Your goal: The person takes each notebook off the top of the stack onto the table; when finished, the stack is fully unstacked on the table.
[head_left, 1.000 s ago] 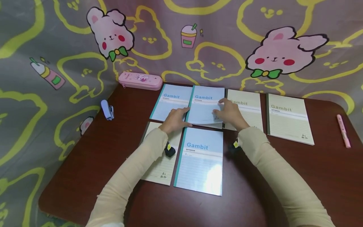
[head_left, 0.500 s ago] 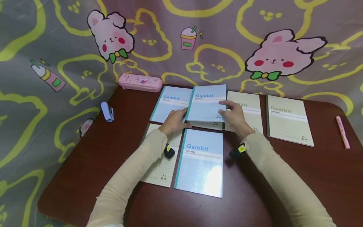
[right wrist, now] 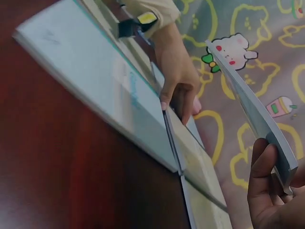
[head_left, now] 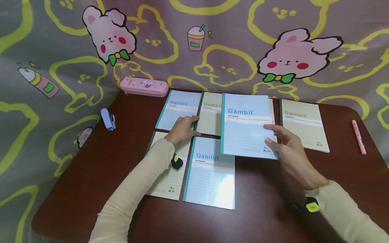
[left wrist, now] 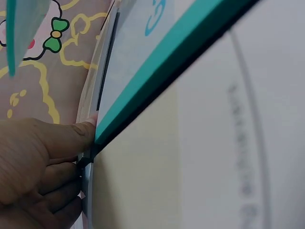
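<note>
A light blue notebook (head_left: 246,130) with a teal spine is raised over the table, overlapping a cream notebook behind it in the head view. My right hand (head_left: 290,148) pinches its right edge between thumb and fingers; the right wrist view shows the raised notebook (right wrist: 259,114) edge-on. My left hand (head_left: 182,128) touches the dark spine of a cream notebook (head_left: 209,116) in the back row, thumb and forefinger spread along that edge. Below them lies another blue notebook (head_left: 209,179), beside a cream notebook (head_left: 167,182) partly hidden by the left forearm.
A blue notebook (head_left: 174,113) lies at the back left, below a pink pencil case (head_left: 144,86). Further right is a cream notebook (head_left: 304,126). A pale blue stapler (head_left: 107,119) stands at the left, a pink pen (head_left: 358,136) at the right edge. A patterned cloth hangs behind.
My right hand has lifted the blue notebook off the cream one and carried it right and toward me, uncovering the cream notebook. The left hand has stayed by the back-row spine.
</note>
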`<state>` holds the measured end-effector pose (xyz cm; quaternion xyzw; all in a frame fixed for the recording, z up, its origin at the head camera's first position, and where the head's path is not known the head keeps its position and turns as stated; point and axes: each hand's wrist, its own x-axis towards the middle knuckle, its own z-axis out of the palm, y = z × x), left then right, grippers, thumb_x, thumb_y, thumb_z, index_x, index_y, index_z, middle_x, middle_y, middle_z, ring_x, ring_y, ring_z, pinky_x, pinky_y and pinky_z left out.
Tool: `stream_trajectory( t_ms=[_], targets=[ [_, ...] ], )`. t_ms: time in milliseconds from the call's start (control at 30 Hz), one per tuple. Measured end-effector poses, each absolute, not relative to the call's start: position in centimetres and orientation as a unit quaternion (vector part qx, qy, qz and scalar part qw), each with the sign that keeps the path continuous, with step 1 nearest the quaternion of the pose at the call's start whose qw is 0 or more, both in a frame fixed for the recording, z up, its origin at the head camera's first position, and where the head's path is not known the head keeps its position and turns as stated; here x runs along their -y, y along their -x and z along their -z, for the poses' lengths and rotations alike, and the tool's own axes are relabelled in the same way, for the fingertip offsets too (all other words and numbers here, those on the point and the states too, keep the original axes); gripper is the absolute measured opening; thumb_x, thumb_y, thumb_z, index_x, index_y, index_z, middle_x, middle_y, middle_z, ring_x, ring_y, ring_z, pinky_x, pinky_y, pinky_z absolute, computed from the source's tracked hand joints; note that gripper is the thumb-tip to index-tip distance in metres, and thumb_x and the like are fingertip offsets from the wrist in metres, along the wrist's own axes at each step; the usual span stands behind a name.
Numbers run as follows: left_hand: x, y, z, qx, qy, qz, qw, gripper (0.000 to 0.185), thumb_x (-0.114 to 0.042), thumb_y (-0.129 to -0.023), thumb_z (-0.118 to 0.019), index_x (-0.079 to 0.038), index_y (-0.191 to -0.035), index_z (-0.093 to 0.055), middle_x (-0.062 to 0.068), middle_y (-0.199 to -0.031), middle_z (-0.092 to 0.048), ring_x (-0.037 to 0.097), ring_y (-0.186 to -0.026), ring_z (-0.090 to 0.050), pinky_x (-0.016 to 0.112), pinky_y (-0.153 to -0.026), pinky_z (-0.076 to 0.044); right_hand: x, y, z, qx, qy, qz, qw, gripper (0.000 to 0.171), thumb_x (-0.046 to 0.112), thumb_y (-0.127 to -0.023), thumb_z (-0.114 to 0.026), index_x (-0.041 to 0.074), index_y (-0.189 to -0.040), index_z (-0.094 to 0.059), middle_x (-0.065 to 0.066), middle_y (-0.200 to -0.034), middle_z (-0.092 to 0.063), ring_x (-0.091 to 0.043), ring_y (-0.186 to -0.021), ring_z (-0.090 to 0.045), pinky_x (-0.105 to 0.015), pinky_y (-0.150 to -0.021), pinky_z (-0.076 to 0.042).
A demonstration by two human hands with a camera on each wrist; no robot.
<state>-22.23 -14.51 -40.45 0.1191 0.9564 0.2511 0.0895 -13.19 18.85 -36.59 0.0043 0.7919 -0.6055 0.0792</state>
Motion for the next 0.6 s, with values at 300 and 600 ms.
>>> stream_trajectory(
  t_ms=[300,600],
  targets=[
    [14.6,22.2,40.2,-0.955,-0.112,-0.254,0.101,0.071,-0.028,-0.083,-0.077,-0.011,-0.145,-0.045,0.011,-0.148,-0.047,0.029,-0.137,-0.042,0.043,-0.112,-0.038,-24.4,6.0,37.3,-0.875,-0.025,0.482,0.045,0.046,0.017,-0.097,-0.059,0.020,-0.141,-0.049,0.016,-0.105,-0.057,-0.002,-0.080,-0.066,-0.023,-0.063,-0.054],
    [14.5,22.1,40.2,-0.952,-0.117,-0.259,0.110,0.069,-0.028,-0.085,-0.075,-0.012,-0.145,-0.045,0.009,-0.149,-0.046,0.034,-0.137,-0.040,0.046,-0.111,-0.037,-25.6,1.9,40.1,-0.891,-0.088,0.438,0.083,0.047,0.018,-0.095,-0.061,0.013,-0.141,-0.048,0.004,-0.110,-0.063,-0.004,-0.079,-0.064,-0.023,-0.063,-0.053]
  ],
)
